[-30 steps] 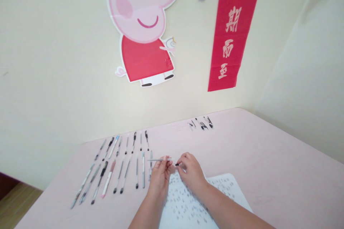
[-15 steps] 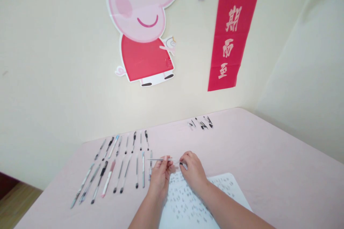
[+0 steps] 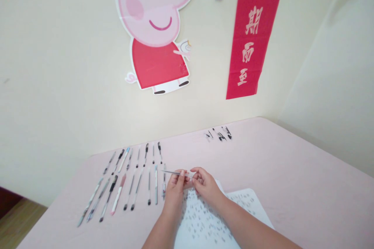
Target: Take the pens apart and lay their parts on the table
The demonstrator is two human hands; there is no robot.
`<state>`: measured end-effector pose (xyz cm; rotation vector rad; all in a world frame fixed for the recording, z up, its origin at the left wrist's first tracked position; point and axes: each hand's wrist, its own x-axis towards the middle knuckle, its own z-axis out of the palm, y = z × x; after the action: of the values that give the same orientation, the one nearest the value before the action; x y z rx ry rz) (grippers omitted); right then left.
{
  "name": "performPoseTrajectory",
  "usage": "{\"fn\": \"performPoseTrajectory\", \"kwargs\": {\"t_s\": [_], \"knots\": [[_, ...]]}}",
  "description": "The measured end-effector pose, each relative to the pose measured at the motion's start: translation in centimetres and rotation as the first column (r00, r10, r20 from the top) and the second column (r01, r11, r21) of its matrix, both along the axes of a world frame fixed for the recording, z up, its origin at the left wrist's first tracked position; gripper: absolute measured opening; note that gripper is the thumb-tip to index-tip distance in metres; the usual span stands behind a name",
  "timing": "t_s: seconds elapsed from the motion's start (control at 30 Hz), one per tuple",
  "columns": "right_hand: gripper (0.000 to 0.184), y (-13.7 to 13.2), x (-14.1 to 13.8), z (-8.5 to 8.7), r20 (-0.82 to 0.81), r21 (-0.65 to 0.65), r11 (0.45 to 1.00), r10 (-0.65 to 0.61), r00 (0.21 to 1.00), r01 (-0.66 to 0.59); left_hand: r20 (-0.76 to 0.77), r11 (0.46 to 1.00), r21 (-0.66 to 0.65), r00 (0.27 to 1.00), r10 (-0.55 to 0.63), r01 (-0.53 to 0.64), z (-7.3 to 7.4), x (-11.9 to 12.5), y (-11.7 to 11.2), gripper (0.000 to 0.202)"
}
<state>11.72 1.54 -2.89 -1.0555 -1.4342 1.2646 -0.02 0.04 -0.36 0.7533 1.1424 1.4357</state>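
My left hand [image 3: 177, 184] pinches a slim grey pen [image 3: 170, 172] between thumb and fingers, with its narrow end pointing left. At the pen's pale right end, the curled fingers of my right hand [image 3: 203, 182] close in. They seem to grip that end, though the contact is small and blurred. Both hands are just above the top of a white sheet covered in handwriting [image 3: 201, 218]. Beside my left hand lies a pen with a clear barrel [image 3: 164, 181], one of several in the front row.
Two rows of pens, among them a black-capped pen [image 3: 108, 198] and a pink-and-white pen [image 3: 118, 194], lie on the left of the pink tabletop [image 3: 292, 186]. Small black and clear pen parts [image 3: 220, 135] lie in groups near the wall.
The pen's left end has tipped slightly upward. My right hand has shifted left toward my left hand, and the dark piece at its fingertips no longer shows.
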Motion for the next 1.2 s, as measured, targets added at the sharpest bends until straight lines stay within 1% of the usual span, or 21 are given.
{"fn": "performPoseTrajectory", "kwargs": {"t_s": [0.1,0.23,0.43,0.5,0.6,0.67,0.83,0.93,1.0,1.13,1.2], "knots": [[0.026,0.1,-0.1,0.1,-0.080,-0.089,0.995,0.029,0.996,-0.036,-0.187,0.997,0.068,0.982,0.032,-0.020,0.1,-0.2,-0.2,0.028],[0.026,0.1,-0.2,0.5,-0.097,-0.120,0.991,0.052,0.994,-0.063,-0.321,0.988,0.154,0.945,0.064,-0.015,0.3,-0.4,-0.4,0.022],[0.027,0.0,-0.2,0.4,-0.119,-0.130,0.988,0.069,0.990,-0.085,-0.341,0.981,0.182,0.931,0.131,-0.071,0.3,-0.6,-0.5,0.017],[0.028,0.1,-0.2,0.4,-0.114,-0.138,0.986,0.074,0.991,-0.089,-0.370,0.978,0.191,0.917,0.149,-0.082,0.4,-0.6,-0.5,0.014],[0.026,0.1,-0.2,0.4,-0.095,-0.141,0.984,0.096,0.991,-0.109,-0.368,0.973,0.210,0.915,0.165,-0.091,0.6,-0.6,-0.5,0.014],[0.024,0.0,-0.2,0.4,-0.084,-0.136,0.982,0.118,0.989,-0.129,-0.384,0.970,0.229,0.909,0.162,-0.076,0.6,-0.6,-0.5,0.015],[0.014,-0.4,-0.4,0.8,-0.024,-0.095,0.987,0.130,0.991,-0.132,-0.497,0.969,0.248,0.859,0.122,0.006,0.5,-0.6,-0.6,0.020],[0.012,-0.6,-0.4,1.2,0.000,-0.065,0.989,0.135,0.991,-0.135,-0.497,0.970,0.239,0.863,0.091,0.035,0.7,-0.5,-0.7,0.017],[0.012,-0.6,-0.4,1.2,-0.014,-0.074,0.988,0.136,0.991,-0.137,-0.479,0.970,0.236,0.875,0.071,0.050,0.9,-0.4,-0.7,0.014],[0.009,-0.5,-0.4,1.0,-0.040,-0.092,0.986,0.139,0.989,-0.142,-0.411,0.968,0.247,0.910,0.062,0.045,1.1,-0.2,-0.7,0.009],[0.008,-0.4,-0.4,0.9,-0.040,-0.077,0.987,0.138,0.990,-0.141,-0.441,0.965,0.256,0.896,0.062,0.060,0.9,-0.2,-0.6,0.009]]}}
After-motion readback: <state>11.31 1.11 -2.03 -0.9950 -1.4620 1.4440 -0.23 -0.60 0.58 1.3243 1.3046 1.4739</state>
